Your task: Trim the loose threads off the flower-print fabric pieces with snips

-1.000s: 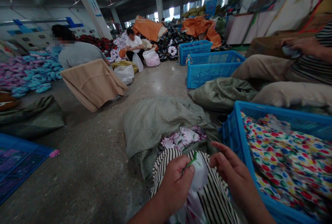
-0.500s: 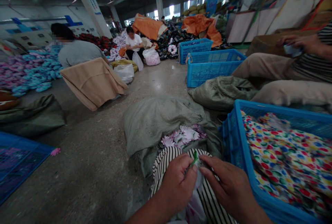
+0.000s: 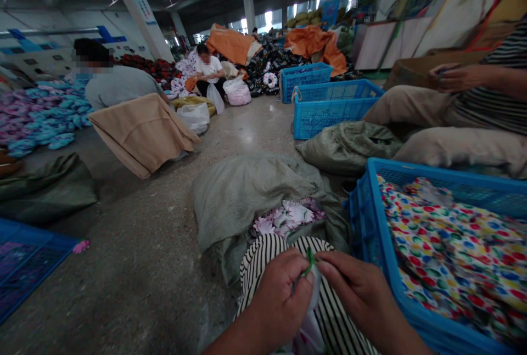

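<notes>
My left hand (image 3: pixel 282 289) pinches the thin green strip (image 3: pixel 308 260) and the soft white cloth piece (image 3: pixel 315 288) over my striped lap; my right fingertips (image 3: pixel 323 263) close in at its edge, though I cannot tell if they grip. I'd hold the left pinch firm, work in small pulls, and keep the cloth clear of the coarse grey-green woven sack (image 3: pixel 255 190) beyond.

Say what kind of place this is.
Probably a textile or sewing workshop floor: heaps of turquoise fabric pieces, a blue crate of dotted fabric, and an open sack with flower-patterned cloth spilling out.
</notes>
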`<state>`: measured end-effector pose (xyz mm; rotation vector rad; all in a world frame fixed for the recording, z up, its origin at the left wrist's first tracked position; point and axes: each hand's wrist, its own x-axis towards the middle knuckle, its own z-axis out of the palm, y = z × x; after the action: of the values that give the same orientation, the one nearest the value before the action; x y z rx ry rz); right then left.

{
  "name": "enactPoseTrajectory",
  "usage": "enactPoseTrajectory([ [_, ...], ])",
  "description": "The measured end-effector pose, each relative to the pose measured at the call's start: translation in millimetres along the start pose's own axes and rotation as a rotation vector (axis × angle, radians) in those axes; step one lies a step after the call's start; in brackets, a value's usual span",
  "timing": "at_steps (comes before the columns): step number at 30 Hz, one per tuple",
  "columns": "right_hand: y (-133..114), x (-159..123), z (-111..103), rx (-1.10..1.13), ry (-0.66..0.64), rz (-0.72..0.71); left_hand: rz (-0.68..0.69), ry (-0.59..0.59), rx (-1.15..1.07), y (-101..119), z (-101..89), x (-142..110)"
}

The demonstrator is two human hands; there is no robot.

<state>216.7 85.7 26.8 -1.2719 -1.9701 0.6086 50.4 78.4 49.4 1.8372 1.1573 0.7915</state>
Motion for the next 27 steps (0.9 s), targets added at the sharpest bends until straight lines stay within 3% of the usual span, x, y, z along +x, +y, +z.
enactPoseTrajectory([
  [3, 5, -3, 0, 0.081, 0.104, 0.138, -0.03, 0.01, -0.022, 0, 0.0, 0],
  [5, 7, -7, 1, 0.097, 0.146, 0.159, -0.052, 0.022, -0.055, -1, 0.2, 1],
  [13, -3, -8, 4, -0.136, 0.125, -0.146, -0.058, 0.033, -0.047, -1, 1.5, 2],
  [27, -5, -7, 4, -0.025, 0.024, -0.084, 0.01, -0.017, -0.055, -3, 0.3, 1],
])
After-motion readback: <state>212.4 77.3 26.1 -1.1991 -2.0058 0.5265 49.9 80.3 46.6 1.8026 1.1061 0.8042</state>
